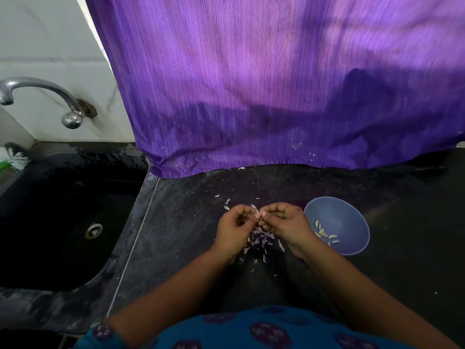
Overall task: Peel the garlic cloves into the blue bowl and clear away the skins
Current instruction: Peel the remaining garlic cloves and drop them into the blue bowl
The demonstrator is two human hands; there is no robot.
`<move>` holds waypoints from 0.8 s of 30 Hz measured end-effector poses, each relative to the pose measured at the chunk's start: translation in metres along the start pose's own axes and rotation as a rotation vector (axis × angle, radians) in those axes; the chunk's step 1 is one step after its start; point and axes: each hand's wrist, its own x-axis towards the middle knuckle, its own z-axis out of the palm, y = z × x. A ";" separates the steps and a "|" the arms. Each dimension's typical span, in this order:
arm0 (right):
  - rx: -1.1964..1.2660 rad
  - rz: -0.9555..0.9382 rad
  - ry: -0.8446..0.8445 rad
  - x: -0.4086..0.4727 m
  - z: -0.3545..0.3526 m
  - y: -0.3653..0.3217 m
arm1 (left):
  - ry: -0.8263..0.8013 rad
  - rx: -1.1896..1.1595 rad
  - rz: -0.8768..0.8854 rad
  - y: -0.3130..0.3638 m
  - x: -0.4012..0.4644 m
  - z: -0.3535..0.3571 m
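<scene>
A: Pinching one garlic clove (257,214) between them, left hand (235,229) and right hand (286,226), fingers curled, above the skins (259,241) on the bench (188,222).
B: Peeled cloves (324,233) sit in the blue bowl (352,212), just beside the right hand.

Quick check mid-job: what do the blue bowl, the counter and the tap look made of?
Blue bowl: probably plastic, matte, with an even colour and a soft sheen. Counter: dark polished stone by the look, speckled and faintly reflective. Tap: metal, chrome-like, with bright highlights along its curve.
</scene>
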 end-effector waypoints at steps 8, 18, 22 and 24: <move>-0.095 -0.111 -0.001 0.000 0.002 0.002 | 0.021 0.002 0.005 0.000 0.000 0.001; -0.612 -0.522 -0.029 -0.001 0.000 0.008 | 0.034 0.197 0.049 -0.013 0.004 -0.002; -0.707 -0.661 -0.064 0.001 0.001 0.011 | 0.017 0.298 0.067 -0.012 0.005 -0.003; -0.636 -0.608 -0.049 0.000 0.002 0.011 | 0.020 0.326 0.065 -0.012 0.006 -0.002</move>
